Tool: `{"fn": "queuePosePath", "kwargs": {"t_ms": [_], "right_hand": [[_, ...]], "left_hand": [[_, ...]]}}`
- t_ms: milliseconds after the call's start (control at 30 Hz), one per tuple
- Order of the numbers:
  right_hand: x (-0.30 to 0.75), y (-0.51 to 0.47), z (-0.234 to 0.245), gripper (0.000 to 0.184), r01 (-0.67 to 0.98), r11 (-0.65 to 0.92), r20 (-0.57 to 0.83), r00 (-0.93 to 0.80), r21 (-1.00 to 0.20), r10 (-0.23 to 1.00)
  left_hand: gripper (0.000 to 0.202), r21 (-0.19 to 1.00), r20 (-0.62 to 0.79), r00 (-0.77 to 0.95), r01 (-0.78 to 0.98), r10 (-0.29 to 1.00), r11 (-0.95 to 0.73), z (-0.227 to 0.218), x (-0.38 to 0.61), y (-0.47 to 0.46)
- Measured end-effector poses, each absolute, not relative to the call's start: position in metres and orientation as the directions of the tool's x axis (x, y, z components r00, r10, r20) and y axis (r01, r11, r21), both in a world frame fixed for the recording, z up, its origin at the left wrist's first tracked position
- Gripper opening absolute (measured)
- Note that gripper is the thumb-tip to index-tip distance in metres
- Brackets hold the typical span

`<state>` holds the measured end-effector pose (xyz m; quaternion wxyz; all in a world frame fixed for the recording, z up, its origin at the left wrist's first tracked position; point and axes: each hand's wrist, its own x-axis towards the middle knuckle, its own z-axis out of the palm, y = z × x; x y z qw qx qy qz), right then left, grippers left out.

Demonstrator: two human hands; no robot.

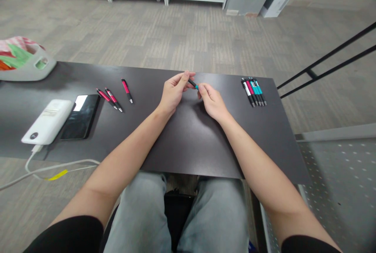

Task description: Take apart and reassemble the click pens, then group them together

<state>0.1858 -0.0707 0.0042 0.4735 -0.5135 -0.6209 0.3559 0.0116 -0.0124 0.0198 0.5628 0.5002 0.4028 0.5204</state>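
Between my two hands, above the dark table (pixel 188 143), is a pen (pixel 192 84) with a black part and a teal part. My left hand (pixel 174 90) pinches its black end between thumb and fingers. My right hand (pixel 210 100) is closed round the teal end, which is mostly hidden by the fingers. On the right of the table lies a row of several pens (pixel 254 92), side by side, with white, pink and teal barrels and black grips. To the left, two pink pens (pixel 109 99) lie close together, and a single pink pen (pixel 127 90) lies apart from them.
A white power bank (pixel 48 121) with a white cable (pixel 29 163) plugged in lies on the left, beside a black phone (pixel 80 118). At the far left stands a white basket (pixel 38 65) of colourful cloth. Black metal bars (pixel 323 67) slope past the table's right edge.
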Motion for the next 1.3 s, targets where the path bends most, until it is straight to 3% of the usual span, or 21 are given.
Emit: {"fn": "queuePosePath", "kwargs": {"t_ms": [267, 400, 533, 633, 700, 800, 1000, 1200, 1300], "right_hand": [[0.186, -0.073, 0.006, 0.028, 0.320, 0.189, 0.202, 0.008, -0.928, 0.979], [0.189, -0.073, 0.004, 0.025, 0.355, 0.182, 0.198, 0.009, -0.917, 0.980], [0.194, -0.068, 0.000, 0.025, 0.401, 0.185, 0.213, 0.027, -0.897, 0.977], [0.199, -0.065, -0.002, 0.029, 0.420, 0.199, 0.236, 0.036, -0.885, 0.971], [0.202, -0.065, -0.003, 0.031, 0.427, 0.205, 0.246, 0.043, -0.881, 0.968], [0.205, -0.064, -0.002, 0.033, 0.435, 0.206, 0.253, 0.053, -0.877, 0.966], [0.207, -0.065, -0.001, 0.032, 0.450, 0.203, 0.261, 0.069, -0.869, 0.963], [0.208, -0.064, -0.001, 0.034, 0.490, 0.211, 0.265, 0.043, -0.846, 0.963], [0.207, -0.063, 0.000, 0.040, 0.476, 0.215, 0.256, 0.022, -0.853, 0.966]], "left_hand": [[0.046, 0.983, 0.078, 0.119, -0.173, 0.990, -0.056, 0.017, 0.006, -0.007], [0.048, 0.980, 0.146, 0.035, -0.139, 0.989, -0.139, 0.009, -0.009, 0.011], [0.033, 0.953, 0.304, -0.076, 0.028, 0.950, -0.303, 0.003, -0.032, 0.031], [0.014, 0.908, 0.368, -0.041, 0.229, 0.929, -0.349, -0.001, -0.045, 0.039], [0.006, 0.900, 0.323, -0.002, 0.311, 0.947, -0.306, -0.003, -0.049, 0.040], [0.016, 0.886, 0.242, 0.038, 0.398, 0.970, -0.237, -0.005, -0.051, 0.038], [0.022, 0.771, 0.281, 0.120, 0.563, 0.952, -0.299, -0.006, -0.054, 0.038], [0.005, 0.622, 0.116, 0.181, 0.754, 0.977, -0.213, 0.009, -0.051, 0.028], [0.019, 0.595, 0.069, 0.167, 0.785, 0.984, -0.175, 0.018, -0.050, 0.023]]}}
